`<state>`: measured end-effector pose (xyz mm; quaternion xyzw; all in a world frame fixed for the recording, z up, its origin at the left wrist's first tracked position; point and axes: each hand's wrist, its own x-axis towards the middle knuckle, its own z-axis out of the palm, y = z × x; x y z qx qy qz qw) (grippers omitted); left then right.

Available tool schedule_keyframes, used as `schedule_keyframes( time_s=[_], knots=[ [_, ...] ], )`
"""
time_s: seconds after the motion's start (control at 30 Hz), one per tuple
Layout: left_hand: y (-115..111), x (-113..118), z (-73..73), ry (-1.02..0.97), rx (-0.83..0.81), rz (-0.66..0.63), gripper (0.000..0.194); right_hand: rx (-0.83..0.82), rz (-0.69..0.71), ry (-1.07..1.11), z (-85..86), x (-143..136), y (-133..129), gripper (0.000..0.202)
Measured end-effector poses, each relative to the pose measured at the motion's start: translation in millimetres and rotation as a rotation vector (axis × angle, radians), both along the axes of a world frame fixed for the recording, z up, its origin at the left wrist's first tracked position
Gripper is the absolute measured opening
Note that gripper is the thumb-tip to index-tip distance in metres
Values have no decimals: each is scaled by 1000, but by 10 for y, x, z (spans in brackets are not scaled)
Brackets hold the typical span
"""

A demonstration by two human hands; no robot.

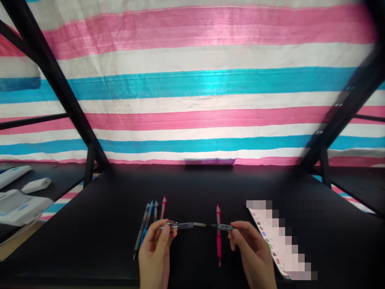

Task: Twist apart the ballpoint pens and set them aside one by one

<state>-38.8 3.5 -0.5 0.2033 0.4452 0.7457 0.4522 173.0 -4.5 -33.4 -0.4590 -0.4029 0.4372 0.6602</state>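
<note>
My left hand (157,251) pinches a clear pen barrel (184,226) with a clip, level above the black table. A pen refill (199,224) stretches between the barrel's right end and a grey pen grip section (226,227). That grey piece is between the fingertips of my right hand (254,253). Whether the refill's left end sits inside the barrel, I cannot tell. Beneath the grey piece lies a red pen (219,245), pointing away from me. Beside my left hand rest a grey pen (141,228), a blue pen (149,214) and another red pen (163,206), partly hidden.
A phone-like device with a lit, partly blurred screen (276,241) lies right of my right hand. White devices (22,206) stand on a side surface at the left. Black frame bars (60,88) slant up on both sides, before a striped sheet (192,84).
</note>
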Motion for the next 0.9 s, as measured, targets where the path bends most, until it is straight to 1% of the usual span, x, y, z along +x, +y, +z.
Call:
schedule_keyframes(
  time_s=[0.2, 0.37, 0.6, 0.77, 0.9],
  knots=[
    [-10, -3, 8, 11, 25, 5, 35, 33, -62, 117, 60, -11, -6, 21],
    [-29, -5, 18, 21, 21, -40, 31, 33, -59, 126, 62, -17, -13, 18],
    [-39, 1, 17, 30, 6, -57, 30, 45, -44, 114, 51, -21, -26, 17],
    [-45, 15, 25, 49, -15, -76, 33, 38, -29, 32, 56, -16, -32, 17],
    [-47, 12, 18, 135, -36, -178, 33, -22, 61, -113, 96, -63, -43, 18]
  ],
)
